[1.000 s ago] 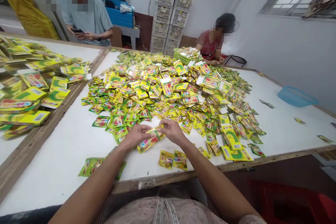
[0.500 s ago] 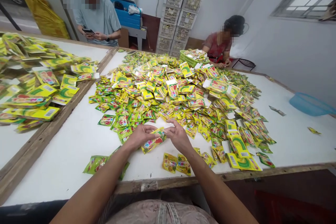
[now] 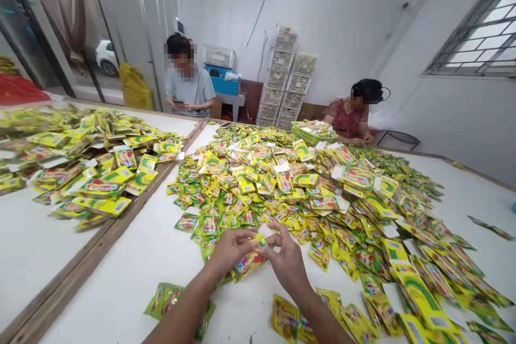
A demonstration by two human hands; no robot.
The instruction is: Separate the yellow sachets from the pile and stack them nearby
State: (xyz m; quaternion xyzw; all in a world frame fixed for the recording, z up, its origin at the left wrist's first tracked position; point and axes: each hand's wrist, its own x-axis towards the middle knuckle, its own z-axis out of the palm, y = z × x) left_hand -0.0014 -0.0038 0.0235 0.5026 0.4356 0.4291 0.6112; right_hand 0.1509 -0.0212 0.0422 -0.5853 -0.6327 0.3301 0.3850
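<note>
So, both hands meet right at the near fringe of the big sachet pile [image 3: 306,193]. The left hand [image 3: 229,250] and the right hand [image 3: 288,264] each have thumb and fingertips pinched on the top end of a small yellow-green sachet bundle [image 3: 249,264]. It hangs between them just above the white table [image 3: 129,258]. Can't tell how many sachets are in it.

My guess at what could go wrong: it's only a fingertip pinch on slick foil. 1 slack thumb and the bundle could slide out into the pile, where everything looks alike. An elbow swing could also drag the loose sachets [image 3: 165,298] lying by the left forearm.

Room-wise, the left is the open side: bare tabletop runs out to the wooden rail [image 3: 100,244], and past that sits a second table with its own heap [image 3: 88,172]. The right is crowded, with sachets and yellow cards [image 3: 419,295] packed near that forearm. The near table edge isn't in view. The green basket [image 3: 310,134] and the seated person in red [image 3: 349,115] are well apart on the far side, and so is the person in grey [image 3: 189,88] with a phone.
</note>
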